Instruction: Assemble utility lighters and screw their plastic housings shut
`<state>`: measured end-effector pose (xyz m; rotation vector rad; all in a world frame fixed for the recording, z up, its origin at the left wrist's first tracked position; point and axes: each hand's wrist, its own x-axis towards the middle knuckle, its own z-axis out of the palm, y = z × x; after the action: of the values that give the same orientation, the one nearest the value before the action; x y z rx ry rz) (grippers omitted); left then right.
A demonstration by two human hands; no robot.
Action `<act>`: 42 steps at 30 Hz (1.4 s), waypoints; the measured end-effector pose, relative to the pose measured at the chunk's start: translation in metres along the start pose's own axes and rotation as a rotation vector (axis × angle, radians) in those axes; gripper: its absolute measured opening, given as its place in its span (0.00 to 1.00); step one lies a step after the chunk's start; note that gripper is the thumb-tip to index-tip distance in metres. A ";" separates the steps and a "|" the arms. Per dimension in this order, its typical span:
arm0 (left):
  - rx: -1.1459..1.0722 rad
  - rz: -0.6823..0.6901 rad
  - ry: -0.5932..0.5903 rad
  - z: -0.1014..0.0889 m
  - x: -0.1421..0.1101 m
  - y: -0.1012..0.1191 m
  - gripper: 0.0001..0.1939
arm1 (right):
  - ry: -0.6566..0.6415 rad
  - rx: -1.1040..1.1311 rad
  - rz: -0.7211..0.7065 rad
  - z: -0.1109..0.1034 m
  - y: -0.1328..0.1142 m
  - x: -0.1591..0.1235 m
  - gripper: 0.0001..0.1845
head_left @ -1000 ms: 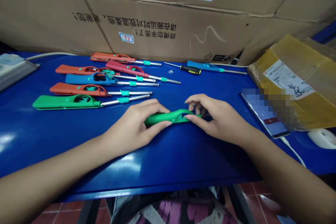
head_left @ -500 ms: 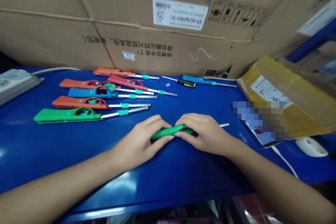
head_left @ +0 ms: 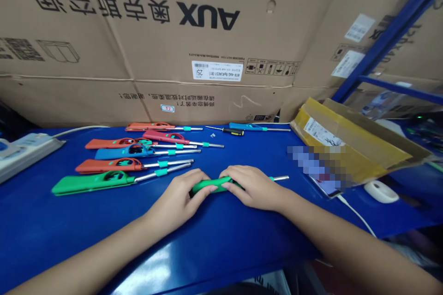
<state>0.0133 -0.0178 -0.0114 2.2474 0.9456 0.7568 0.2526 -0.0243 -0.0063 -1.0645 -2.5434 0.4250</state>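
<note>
Between my two hands lies a green long-necked gas lighter, held level above the blue table. My left hand grips the handle end, thumb in front and fingers behind. Around the trigger part, my right hand is closed, and the metal tip sticks out to its right. To the left lie more lighters of the same kind: a green one, an orange one, a blue one and a red one. Each has teal tape on its metal neck. My palms hide part of the held lighter.
A screwdriver and another blue lighter lie at the back by a large cardboard box. On the right are a yellow-taped carton, a phone and a white mouse. A power strip sits at left.
The camera has tilted up, so more of the cardboard box shows and the table sits lower in view. Both hands keep their hold on the green lighter.
</note>
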 end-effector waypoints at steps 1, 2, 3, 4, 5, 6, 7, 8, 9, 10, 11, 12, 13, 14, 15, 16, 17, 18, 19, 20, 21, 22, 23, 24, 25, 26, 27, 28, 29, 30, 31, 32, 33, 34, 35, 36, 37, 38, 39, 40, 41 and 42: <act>-0.003 0.007 0.000 0.001 0.001 0.000 0.14 | 0.010 0.009 0.002 0.000 0.000 0.000 0.11; -0.008 0.012 0.000 0.002 0.002 0.000 0.13 | 0.020 0.017 0.006 0.000 0.000 -0.001 0.10; -0.012 0.016 0.000 0.003 0.003 0.000 0.13 | 0.031 0.024 0.010 0.000 0.001 -0.001 0.09; -0.017 0.016 0.001 0.002 0.004 0.000 0.13 | 0.042 0.027 0.013 0.000 0.002 -0.001 0.08; -0.022 0.019 0.002 0.002 0.005 -0.001 0.13 | 0.052 0.027 0.015 -0.001 0.004 -0.002 0.07; -0.025 0.029 0.004 0.001 0.006 -0.001 0.13 | 0.061 0.026 0.014 -0.002 0.005 -0.002 0.07; -0.027 0.044 0.005 -0.001 0.006 -0.001 0.13 | 0.067 0.023 0.010 -0.003 0.007 -0.002 0.06; -0.027 0.061 0.007 -0.002 0.006 -0.001 0.13 | 0.071 0.019 0.005 -0.003 0.008 -0.002 0.07; -0.024 0.081 0.011 -0.003 0.006 -0.001 0.13 | 0.073 0.015 -0.002 -0.004 0.009 -0.001 0.07; -0.020 0.099 0.015 -0.003 0.006 -0.001 0.12 | 0.072 0.011 -0.009 -0.004 0.009 -0.001 0.08; -0.016 0.113 0.022 -0.003 0.005 -0.001 0.12 | 0.070 0.007 -0.017 -0.004 0.009 -0.001 0.09; -0.013 0.119 0.028 -0.003 0.004 0.000 0.11 | 0.065 0.003 -0.025 -0.004 0.008 0.000 0.10; -0.013 0.122 0.033 -0.002 0.003 0.000 0.11 | 0.060 -0.002 -0.033 -0.003 0.007 0.000 0.10; -0.014 0.120 0.038 -0.001 0.003 0.001 0.11 | 0.056 -0.007 -0.038 -0.002 0.006 0.000 0.10; -0.016 0.112 0.041 0.001 0.002 0.002 0.11 | 0.054 -0.012 -0.038 -0.001 0.006 0.000 0.10; -0.019 0.099 0.042 0.002 0.002 0.002 0.11 | 0.054 -0.019 -0.034 -0.001 0.006 0.001 0.10; -0.023 0.086 0.041 0.002 0.002 0.003 0.12 | 0.056 -0.025 -0.026 0.000 0.006 0.001 0.10; -0.029 0.072 0.039 0.002 0.003 0.002 0.12 | 0.059 -0.032 -0.016 0.000 0.007 0.001 0.10; -0.038 0.059 0.035 0.002 0.003 0.002 0.12 | 0.062 -0.039 -0.005 -0.001 0.007 0.001 0.09; -0.050 0.045 0.033 0.001 0.004 0.000 0.12 | 0.062 -0.046 0.004 -0.001 0.008 0.002 0.09; -0.065 0.030 0.030 0.000 0.005 -0.001 0.13 | 0.059 -0.052 0.011 -0.003 0.009 0.003 0.09; -0.081 0.013 0.026 -0.001 0.005 -0.003 0.14 | 0.051 -0.058 0.014 -0.004 0.009 0.004 0.10; -0.095 -0.008 0.021 -0.001 0.005 -0.005 0.15 | 0.039 -0.063 0.015 -0.006 0.009 0.005 0.10; -0.105 -0.030 0.014 -0.002 0.004 -0.007 0.16 | 0.026 -0.068 0.015 -0.008 0.010 0.007 0.11; -0.110 -0.051 0.006 -0.002 0.004 -0.009 0.17 | 0.017 -0.074 0.016 -0.011 0.010 0.009 0.11; -0.108 -0.070 -0.001 -0.003 0.003 -0.011 0.18 | 0.014 -0.085 0.021 -0.014 0.012 0.012 0.12; -0.100 -0.086 -0.006 -0.003 0.002 -0.012 0.18 | 0.020 -0.102 0.032 -0.018 0.014 0.015 0.12; -0.086 -0.097 -0.006 -0.004 0.002 -0.013 0.19 | 0.037 -0.125 0.051 -0.022 0.018 0.019 0.13; -0.069 -0.103 -0.005 -0.005 0.001 -0.014 0.19 | 0.061 -0.157 0.079 -0.026 0.023 0.024 0.13; -0.049 -0.103 -0.003 -0.006 0.001 -0.014 0.19 | 0.096 -0.197 0.115 -0.031 0.030 0.029 0.13; -0.029 -0.099 0.000 -0.008 0.001 -0.014 0.18 | 0.135 -0.240 0.159 -0.035 0.038 0.035 0.14; -0.008 -0.091 0.004 -0.009 0.001 -0.014 0.18 | 0.165 -0.280 0.204 -0.039 0.047 0.041 0.15; 0.013 -0.080 0.009 -0.010 0.001 -0.013 0.18 | 0.182 -0.315 0.245 -0.042 0.057 0.047 0.17; 0.035 -0.066 0.016 -0.010 0.001 -0.013 0.17 | 0.186 -0.347 0.279 -0.044 0.066 0.054 0.17; 0.057 -0.049 0.026 -0.011 0.001 -0.012 0.17 | 0.179 -0.376 0.303 -0.044 0.074 0.059 0.17; 0.077 -0.031 0.037 -0.010 0.001 -0.012 0.16 | 0.169 -0.402 0.320 -0.044 0.081 0.064 0.17; 0.096 -0.010 0.046 -0.010 0.001 -0.012 0.16 | 0.160 -0.427 0.335 -0.043 0.087 0.069 0.19; 0.112 0.012 0.054 -0.009 0.001 -0.013 0.16 | 0.150 -0.446 0.345 -0.042 0.091 0.073 0.19; 0.127 0.034 0.059 -0.008 0.000 -0.013 0.16 | 0.140 -0.460 0.353 -0.040 0.094 0.076 0.20; 0.141 0.056 0.060 -0.007 0.000 -0.014 0.16 | 0.131 -0.470 0.359 -0.038 0.096 0.078 0.20; 0.155 0.078 0.057 -0.006 0.000 -0.015 0.17 | 0.124 -0.475 0.365 -0.036 0.097 0.080 0.19; 0.170 0.097 0.050 -0.006 -0.001 -0.016 0.17 | 0.118 -0.476 0.370 -0.034 0.098 0.081 0.19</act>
<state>0.0024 -0.0076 -0.0185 2.4474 0.9616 0.8054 0.2744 0.1050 0.0012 -1.6850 -2.3959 -0.1693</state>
